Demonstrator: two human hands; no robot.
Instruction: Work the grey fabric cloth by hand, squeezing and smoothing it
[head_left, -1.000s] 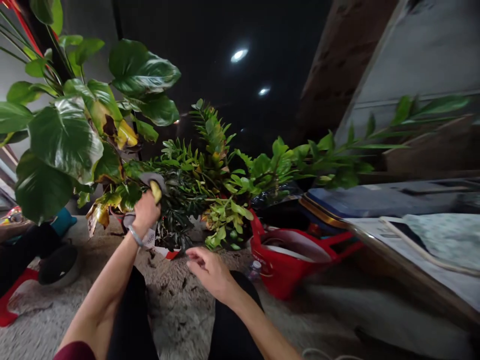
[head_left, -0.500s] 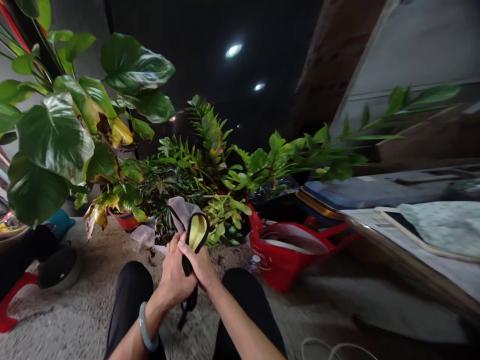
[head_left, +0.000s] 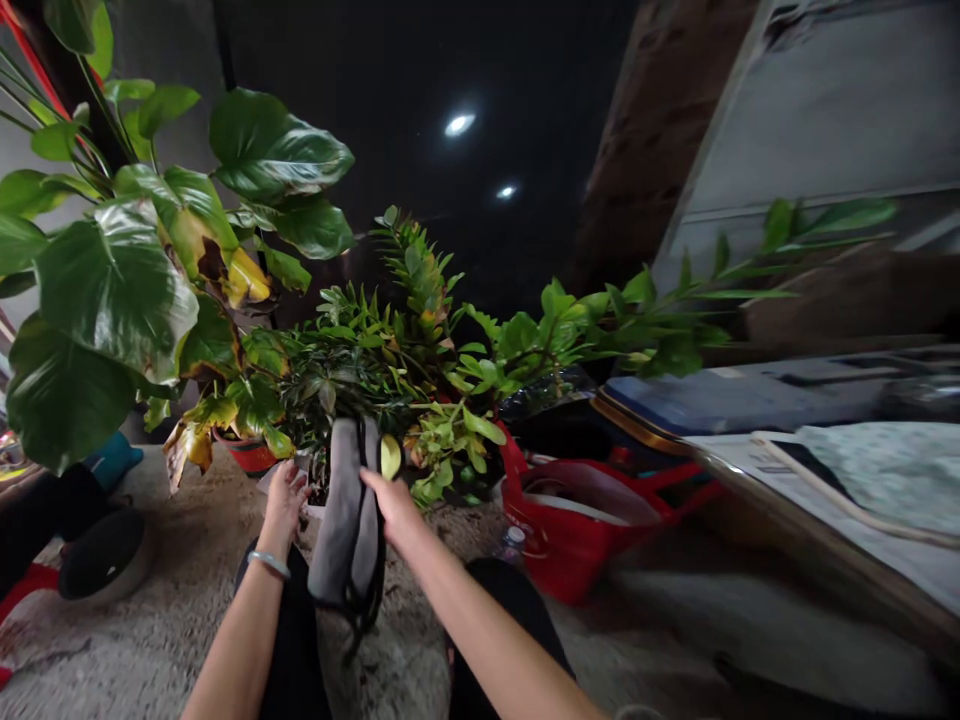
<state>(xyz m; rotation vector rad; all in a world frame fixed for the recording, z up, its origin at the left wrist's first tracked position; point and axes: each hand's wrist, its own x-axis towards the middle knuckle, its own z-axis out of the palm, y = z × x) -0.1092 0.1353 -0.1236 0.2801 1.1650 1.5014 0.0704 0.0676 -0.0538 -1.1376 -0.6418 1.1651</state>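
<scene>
A folded grey cloth [head_left: 339, 510] with black edging hangs over the ground between my knees, a bit of its yellow side [head_left: 390, 456] showing at the upper right. My right hand [head_left: 399, 512] grips it by its right edge, thumb on the near face and the other fingers hidden behind. To the left of the cloth, apart from it, my left hand [head_left: 282, 505] is raised with loosely bent fingers spread and nothing visible in them. A pale bracelet [head_left: 270, 565] circles the left wrist. Black cords or trim dangle from the cloth's lower end.
Leafy potted plants [head_left: 405, 350] stand close ahead, with a large-leaved one [head_left: 112, 290] at left in a red pot [head_left: 251, 455]. A red bag [head_left: 574, 540] and a small bottle [head_left: 513, 543] sit right of my knees. A cluttered table [head_left: 720, 440] borders the right.
My left hand has let go of the cloth and moved left. The cloth, bunched between both hands before, now hangs longer with its grey side showing, held by my right hand.
</scene>
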